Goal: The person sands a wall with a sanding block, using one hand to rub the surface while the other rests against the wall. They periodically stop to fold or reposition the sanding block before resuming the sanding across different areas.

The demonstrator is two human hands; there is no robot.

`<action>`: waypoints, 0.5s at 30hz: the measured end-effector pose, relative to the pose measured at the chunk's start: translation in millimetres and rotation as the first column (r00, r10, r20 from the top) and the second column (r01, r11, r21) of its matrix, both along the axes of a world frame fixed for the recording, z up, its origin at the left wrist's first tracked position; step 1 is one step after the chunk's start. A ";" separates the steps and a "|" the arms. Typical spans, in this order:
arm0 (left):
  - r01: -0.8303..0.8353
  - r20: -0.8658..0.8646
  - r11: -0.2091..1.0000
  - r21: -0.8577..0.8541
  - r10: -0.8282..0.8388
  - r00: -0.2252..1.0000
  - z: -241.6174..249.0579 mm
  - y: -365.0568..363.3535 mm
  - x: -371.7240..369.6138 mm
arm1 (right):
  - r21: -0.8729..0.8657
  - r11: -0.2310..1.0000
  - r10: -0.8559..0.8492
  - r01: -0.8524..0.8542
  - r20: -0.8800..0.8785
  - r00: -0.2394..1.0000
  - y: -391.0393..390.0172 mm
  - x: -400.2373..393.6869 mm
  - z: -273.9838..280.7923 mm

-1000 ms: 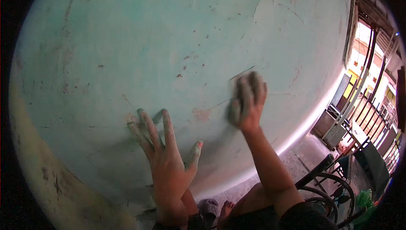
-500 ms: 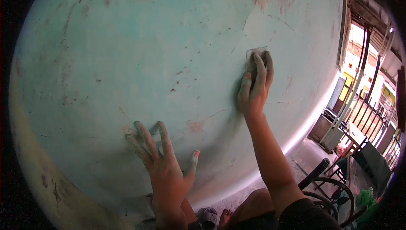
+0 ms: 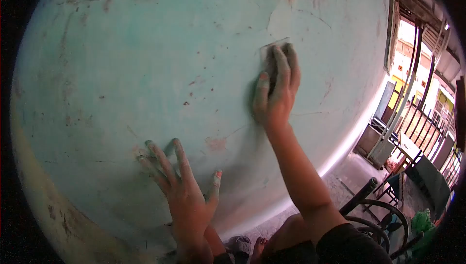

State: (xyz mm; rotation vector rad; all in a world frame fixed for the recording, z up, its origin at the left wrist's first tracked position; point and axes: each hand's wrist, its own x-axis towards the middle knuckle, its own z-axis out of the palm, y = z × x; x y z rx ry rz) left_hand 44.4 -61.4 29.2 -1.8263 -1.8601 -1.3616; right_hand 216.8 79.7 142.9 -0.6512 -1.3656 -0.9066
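A worn pale green wall [image 3: 141,60] fills most of the view, marked by dark specks, cracks and peeling patches. My right hand [image 3: 279,89] presses a flat, dusty piece of sandpaper [image 3: 267,52] against it, right of the middle. The fingers lie over the sheet and hide most of it; its upper edge and a corner show. Lower and to the left, my left hand [image 3: 187,191] is spread with its fingertips at the wall and nothing in it. Pale dust coats the fingers of both hands.
Dark curved metal tubing [image 3: 383,210] and a dark chair back [image 3: 429,181] stand at lower right, beside a green plastic bag [image 3: 421,222]. Behind them are a barred gate [image 3: 417,123] and a bright opening. My feet and a shoe [image 3: 239,244] are on the floor below.
My right hand has slid the sandpaper up and left across the wall. My left hand stays in place on the wall; the view has shifted slightly.
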 end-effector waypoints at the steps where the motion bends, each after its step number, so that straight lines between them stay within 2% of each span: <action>1: 0.005 -0.010 1.000 -0.012 -0.005 1.000 0.1 0.1 -0.7 | -0.014 0.999 0.051 -0.051 0.006 0.999 3.6 -2.8 -8.6; 5: 0.012 -0.017 0.999 0.048 -0.011 1.000 -10.4 -6.1 0.2 | -0.012 0.985 0.172 -0.172 0.024 0.985 -17.1 -12.8 -58.6; 7: -0.008 -0.051 0.999 0.046 0.010 0.999 -9.9 -5.8 4.2 | -0.090 0.991 0.105 -0.098 0.079 0.991 -24.5 -8.9 -65.8; 10: -0.054 -0.005 0.992 0.115 0.054 0.999 -9.4 7.7 9.9 | -0.150 0.981 0.137 -0.121 0.103 0.985 -32.2 3.1 -56.9; 12: -0.046 0.108 0.901 0.431 -0.001 0.994 -15.3 26.3 12.1 | -0.203 0.969 0.171 -0.141 0.139 0.975 -34.7 6.3 -54.0; 13: -0.051 0.112 0.905 0.423 0.004 0.994 -15.1 29.9 15.0 | -0.213 0.966 0.180 -0.149 0.137 0.974 -35.1 5.2 -53.9; 15: -0.098 0.194 0.832 0.545 -0.011 0.981 -14.2 30.6 20.8 | -0.247 0.955 0.200 -0.163 0.133 0.971 -36.0 1.7 -57.0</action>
